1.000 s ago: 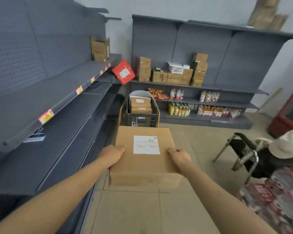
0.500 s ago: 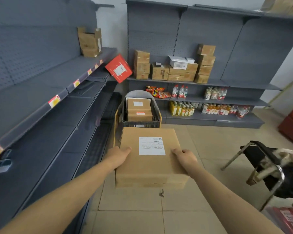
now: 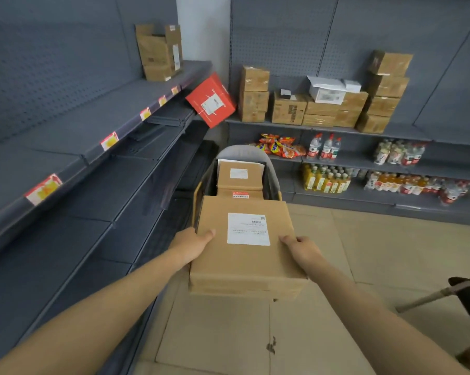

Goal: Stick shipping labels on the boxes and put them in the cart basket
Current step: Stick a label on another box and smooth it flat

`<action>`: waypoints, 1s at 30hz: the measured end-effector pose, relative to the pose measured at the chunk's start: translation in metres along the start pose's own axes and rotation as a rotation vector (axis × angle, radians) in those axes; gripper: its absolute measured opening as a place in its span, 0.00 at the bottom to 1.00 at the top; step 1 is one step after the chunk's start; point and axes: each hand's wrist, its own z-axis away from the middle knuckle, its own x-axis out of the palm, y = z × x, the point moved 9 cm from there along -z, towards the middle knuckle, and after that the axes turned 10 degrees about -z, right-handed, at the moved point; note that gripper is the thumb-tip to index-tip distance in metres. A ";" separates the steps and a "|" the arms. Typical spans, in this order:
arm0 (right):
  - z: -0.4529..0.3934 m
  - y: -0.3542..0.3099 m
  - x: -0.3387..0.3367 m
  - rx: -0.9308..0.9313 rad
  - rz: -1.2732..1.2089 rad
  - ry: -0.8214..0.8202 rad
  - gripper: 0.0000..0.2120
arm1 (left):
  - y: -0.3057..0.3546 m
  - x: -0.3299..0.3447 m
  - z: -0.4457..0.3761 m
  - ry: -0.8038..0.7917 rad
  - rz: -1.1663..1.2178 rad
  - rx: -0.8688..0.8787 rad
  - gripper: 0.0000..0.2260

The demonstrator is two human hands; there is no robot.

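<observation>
Left hand [image 3: 192, 243] and right hand [image 3: 304, 249] are clamping the labelled flat brown cardboard box [image 3: 246, 247] just near of the dark mesh cart basket [image 3: 201, 190]; basket's already holding boxes, so it's risking snagging the rim or tipping.

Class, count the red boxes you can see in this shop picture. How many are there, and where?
1. The red box sits tilted at the corner where the left shelves meet the back shelves, above the cart basket. Others may be hidden.

Cardboard boxes [image 3: 292, 109] line the back shelf [image 3: 407, 129]; the cart basket [image 3: 198, 196] stands on the tiled floor [image 3: 377, 247].
</observation>
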 end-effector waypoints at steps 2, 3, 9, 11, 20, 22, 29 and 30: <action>-0.032 -0.009 0.007 0.010 0.023 -0.012 0.25 | 0.005 0.001 -0.032 -0.004 0.002 -0.008 0.28; -0.052 -0.016 0.012 0.012 0.015 -0.014 0.25 | 0.009 0.003 -0.053 -0.007 0.003 -0.011 0.29; -0.163 -0.060 0.027 0.027 0.071 -0.016 0.25 | 0.037 0.006 -0.163 -0.051 0.006 -0.039 0.29; -0.197 -0.073 0.027 0.023 0.093 -0.007 0.24 | 0.052 0.002 -0.196 -0.058 0.017 -0.030 0.29; -0.326 -0.101 0.047 0.054 0.167 -0.078 0.25 | 0.085 0.007 -0.306 -0.058 0.066 -0.089 0.27; -0.351 -0.103 0.050 0.060 0.149 -0.097 0.24 | 0.086 0.014 -0.323 -0.037 0.103 -0.131 0.27; -0.413 -0.113 0.057 0.086 0.056 -0.170 0.27 | 0.106 0.020 -0.388 -0.007 0.215 -0.079 0.25; -0.419 -0.111 0.058 0.094 0.042 -0.181 0.26 | 0.106 0.022 -0.396 -0.002 0.229 -0.068 0.25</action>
